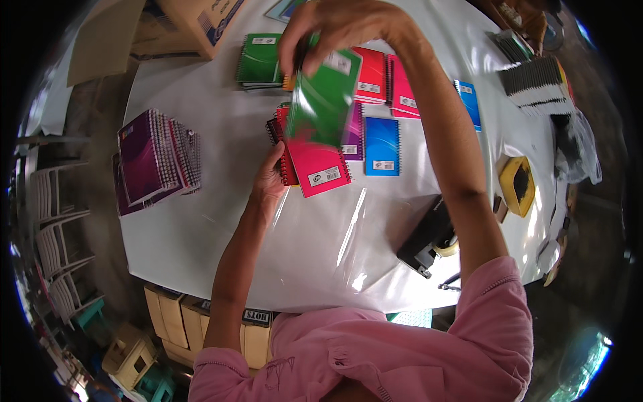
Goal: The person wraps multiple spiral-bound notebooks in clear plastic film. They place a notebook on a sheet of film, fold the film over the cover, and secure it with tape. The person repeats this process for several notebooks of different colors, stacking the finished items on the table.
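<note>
Positions are being given relative to the blue notebook (383,146), which is lying flat on the white-covered table (321,268). A green spiral notebook (325,100) is hanging from the right hand (340,28), beyond and left of this landmark; thumb and fingers are pinching its far end, and blur is hiding its binding. In this view its lower end is overlapping the pink notebook (318,171), just left of the landmark; whether the two are touching cannot be told. The left hand, farther left (270,177), is grasping the side of the red notebook (289,167) beneath the pink one, with most of its fingers being hidden.

Handling, as judged: the green notebook is probably feeling light, its cover bending a little and its pages fanning if pinched on one side only. The sheen is suggesting a slippery cover, so a full-thickness grip along a plain edge is promising better control; wire coils are liable to be snagging on neighbours.

Edges and room: white cover is stretching from the landmark toward the near table edge. A purple notebook stack (143,157) is standing well to its left, red notebooks (370,74) are lying just beyond it, and a black tape dispenser (425,241) is bounding its near right.
</note>
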Motion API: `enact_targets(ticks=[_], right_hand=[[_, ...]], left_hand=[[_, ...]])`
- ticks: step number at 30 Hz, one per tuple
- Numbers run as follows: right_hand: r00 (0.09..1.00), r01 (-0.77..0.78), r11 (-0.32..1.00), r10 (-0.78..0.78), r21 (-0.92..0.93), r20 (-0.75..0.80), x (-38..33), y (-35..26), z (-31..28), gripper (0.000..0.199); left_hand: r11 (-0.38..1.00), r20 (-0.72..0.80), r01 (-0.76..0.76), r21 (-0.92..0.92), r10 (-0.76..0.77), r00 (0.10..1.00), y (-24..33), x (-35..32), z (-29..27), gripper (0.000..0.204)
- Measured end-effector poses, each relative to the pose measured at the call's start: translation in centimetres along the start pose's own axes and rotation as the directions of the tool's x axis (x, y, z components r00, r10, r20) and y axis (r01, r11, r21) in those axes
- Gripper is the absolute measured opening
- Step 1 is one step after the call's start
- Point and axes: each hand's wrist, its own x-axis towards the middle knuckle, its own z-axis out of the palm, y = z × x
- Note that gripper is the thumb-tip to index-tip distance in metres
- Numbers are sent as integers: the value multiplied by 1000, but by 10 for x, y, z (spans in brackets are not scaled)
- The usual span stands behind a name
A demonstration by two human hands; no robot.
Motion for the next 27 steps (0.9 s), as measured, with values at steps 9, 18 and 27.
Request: enact_targets(ticks=[9,18,27], right_hand=[[620,-321,911,410,260,-669,-138,129,79,22],[-491,-730,19,682,684,-543,-380,251,129,57],[641,-588,758,224,-282,-734,-373,114,40,16]], left_hand=[[987,202,137,-88,-117,972,-53,9,2,59],[989,196,143,25,-145,970,-81,9,16,63],[982,170,160,95,-175,970,-76,3,21,65]])
